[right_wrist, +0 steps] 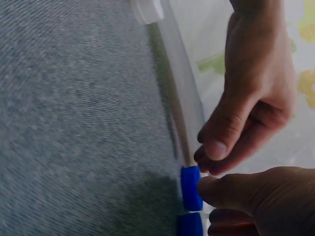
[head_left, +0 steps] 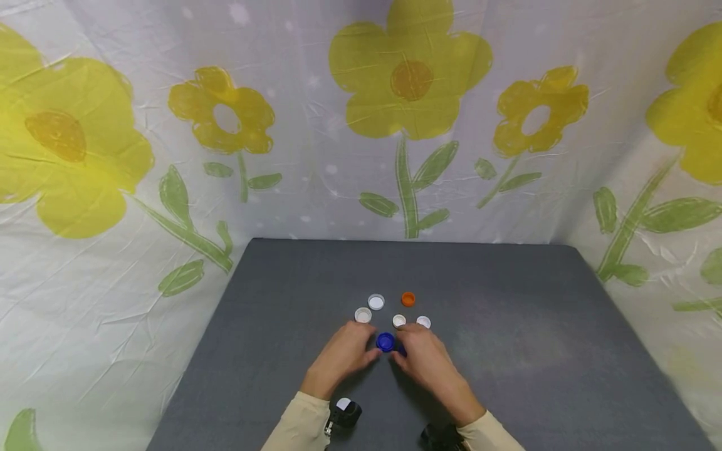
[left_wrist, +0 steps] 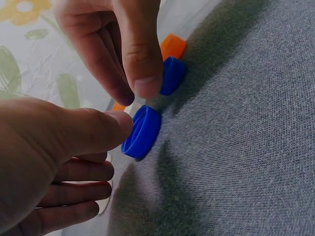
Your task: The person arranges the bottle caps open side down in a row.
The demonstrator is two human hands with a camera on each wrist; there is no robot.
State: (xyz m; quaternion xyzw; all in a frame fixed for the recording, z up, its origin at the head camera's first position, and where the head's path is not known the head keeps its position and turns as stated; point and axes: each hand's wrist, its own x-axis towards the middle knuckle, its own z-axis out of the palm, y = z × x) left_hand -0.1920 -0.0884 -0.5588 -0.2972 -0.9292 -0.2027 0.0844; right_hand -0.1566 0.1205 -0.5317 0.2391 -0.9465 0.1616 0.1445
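Observation:
A blue bottle cap (head_left: 385, 342) lies with its hollow side up between my two hands. My left hand (head_left: 345, 351) is to its left; in the left wrist view the thumb tip overlaps the rim of that blue cap (left_wrist: 141, 132), and the other fingers are loosely bent. On the cap's other side, my right hand (head_left: 424, 354) points down with thumb and index finger apart. A second blue cap (head_left: 402, 351) is partly hidden under it, and shows beside its thumb in the left wrist view. Whether either hand touches a cap I cannot tell.
Beyond the hands lie several white caps (head_left: 376, 302) and an orange cap (head_left: 408, 299). Another orange cap (left_wrist: 173, 46) sits past the second blue one. Near the left sleeve is a black wrist device (head_left: 346, 413). A flowered curtain (head_left: 316, 188) borders the grey table (head_left: 282, 282).

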